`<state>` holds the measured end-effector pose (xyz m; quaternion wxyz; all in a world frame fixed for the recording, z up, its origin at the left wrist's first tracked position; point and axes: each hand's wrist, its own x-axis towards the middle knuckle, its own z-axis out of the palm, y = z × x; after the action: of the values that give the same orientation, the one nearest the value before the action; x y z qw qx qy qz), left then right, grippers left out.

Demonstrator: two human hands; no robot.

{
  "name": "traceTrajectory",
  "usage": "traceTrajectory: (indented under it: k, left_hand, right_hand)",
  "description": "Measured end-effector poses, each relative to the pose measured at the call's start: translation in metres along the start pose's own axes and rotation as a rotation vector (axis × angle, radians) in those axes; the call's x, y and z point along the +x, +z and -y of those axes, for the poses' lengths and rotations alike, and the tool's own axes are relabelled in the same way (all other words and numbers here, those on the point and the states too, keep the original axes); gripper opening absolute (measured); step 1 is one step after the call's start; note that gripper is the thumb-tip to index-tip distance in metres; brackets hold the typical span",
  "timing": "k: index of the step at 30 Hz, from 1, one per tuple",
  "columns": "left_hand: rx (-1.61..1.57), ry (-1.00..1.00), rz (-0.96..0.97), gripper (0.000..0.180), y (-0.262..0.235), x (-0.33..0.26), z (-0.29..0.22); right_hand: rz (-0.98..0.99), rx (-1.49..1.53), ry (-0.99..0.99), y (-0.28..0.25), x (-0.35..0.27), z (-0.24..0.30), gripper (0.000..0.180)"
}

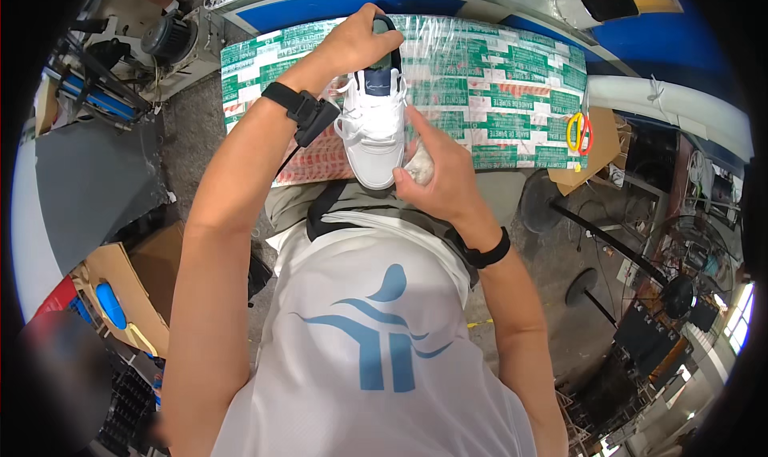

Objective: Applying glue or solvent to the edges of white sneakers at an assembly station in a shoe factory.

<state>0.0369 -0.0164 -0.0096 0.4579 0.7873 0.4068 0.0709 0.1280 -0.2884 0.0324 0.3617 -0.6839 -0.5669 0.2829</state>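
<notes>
One white sneaker (374,129), toe toward me, on taped board (496,81) covering my lap. My left hand (356,41) clamped on heel collar; black wrist device (304,109) on that arm. My right hand (436,177) closed on crumpled clear plastic (420,165), pressed against shoe's right side. One pair of scissors (578,133), yellow and red handles, at board's right edge. One cardboard sheet (596,149) beneath it. Concrete floor (188,129) around; one motor (168,37) upper left; blue bench edge (320,9) beyond board. Open board surface right of shoe.
</notes>
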Motion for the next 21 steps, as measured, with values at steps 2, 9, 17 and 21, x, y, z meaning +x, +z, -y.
traceTrajectory:
  k: [2, 9, 17, 21]
  left_hand:
    - [0.008, -0.001, -0.007, 0.068, 0.0, -0.001, -0.003]
    - [-0.03, 0.003, -0.005, 0.07, 0.002, 0.0, 0.0]
    - [0.003, 0.013, -0.028, 0.068, 0.002, -0.001, -0.002]
    - [0.011, 0.038, -0.045, 0.068, 0.006, 0.002, 0.004]
  right_hand:
    - [-0.073, 0.034, -0.034, 0.002, 0.002, -0.001, 0.092]
    - [-0.096, -0.089, -0.065, 0.004, 0.013, -0.008, 0.095]
    - [-0.079, -0.137, -0.132, 0.002, 0.012, -0.006, 0.099]
    - [-0.106, -0.161, -0.188, 0.001, 0.016, -0.009, 0.099]
